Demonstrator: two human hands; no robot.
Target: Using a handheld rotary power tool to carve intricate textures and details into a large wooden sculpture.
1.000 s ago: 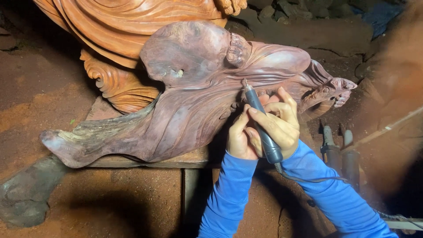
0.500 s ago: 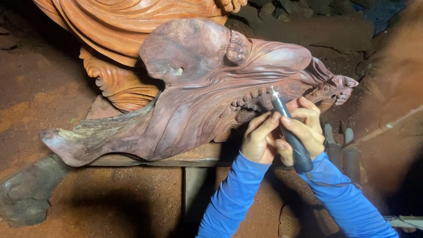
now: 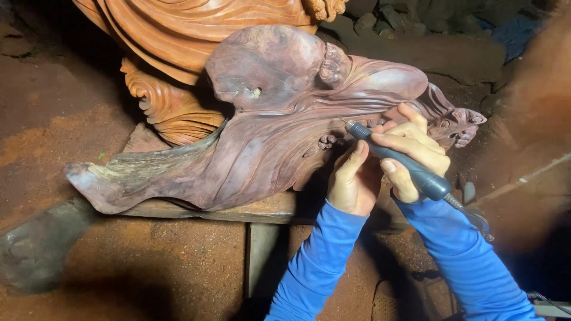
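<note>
A large purplish-brown carved wooden figure (image 3: 267,131) lies on its side across a wooden bench. My right hand (image 3: 410,148) grips a slim dark rotary carving tool (image 3: 398,159) like a pen, its tip touching the carving's lower folds near small carved beads. My left hand (image 3: 352,181) rests against the underside of the carving just below the tip, thumb up beside the tool. Both arms wear blue sleeves. The tool's cord runs off to the lower right.
An orange-brown carved statue (image 3: 178,41) with swirl patterns stands behind the figure. The bench plank (image 3: 250,208) sits on a post above a floor covered in reddish sawdust. A dark wood block (image 3: 35,249) lies at lower left. Dark rubble fills the upper right.
Both hands and the tool slid right along the carving, then came back left a little; the tool tip now sits on the lower folds near the beads.
</note>
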